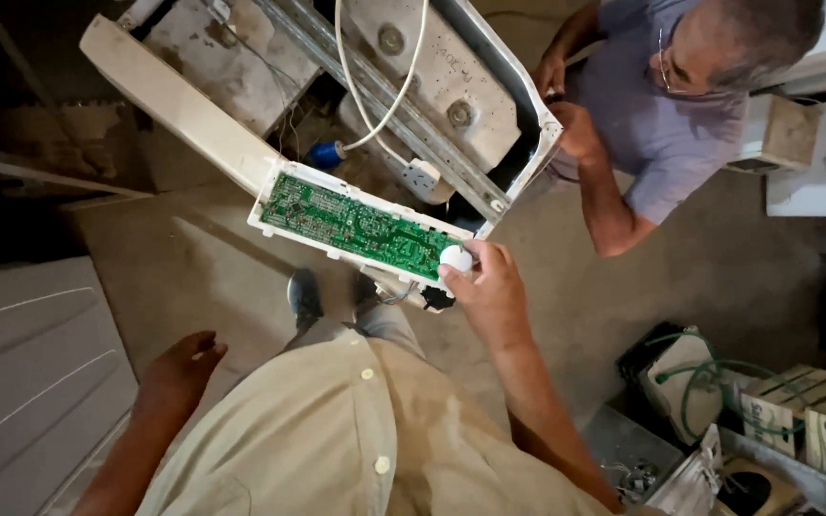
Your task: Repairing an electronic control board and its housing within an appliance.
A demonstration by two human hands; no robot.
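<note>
Right hand: my right hand (489, 287) pinched a small white knob (455, 258) at the end of the green circuit board (356, 227).
Left hand: my left hand (179, 368) hung at my side, fingers loosely curled, holding nothing.
Board: it sat in a long white control panel (179, 110) tilted off an opened washing machine (432, 86).
Floor: bare, dusty concrete floor (193, 268), dim at the left.
Room: another person (652, 115) crouched by the machine; cardboard boxes (815, 420) and a green hose (695, 382) lay at the right.
</note>
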